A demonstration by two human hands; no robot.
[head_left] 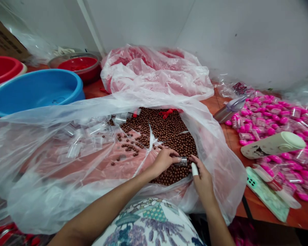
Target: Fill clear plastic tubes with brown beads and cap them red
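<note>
While the left hand [166, 160] pinches one clear tube [182, 162], smooth round brown beads [179, 140] lie below.
Short and cylindrical, the tube is over the bead heap, amid crinkled, translucent plastic sheeting [220, 164]. Both forearms reach forward; the right hand [203, 181], fingers curved and parted, is at the tube's other end, touching or not I cannot tell. It wears one white finger cover [194, 169]; the beads are too many for counting.

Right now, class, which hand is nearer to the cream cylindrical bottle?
Right. The right hand is left of the bottle, by the right end of a small clear plastic tube; the left hand, at that tube's left end, is farther away.
</note>
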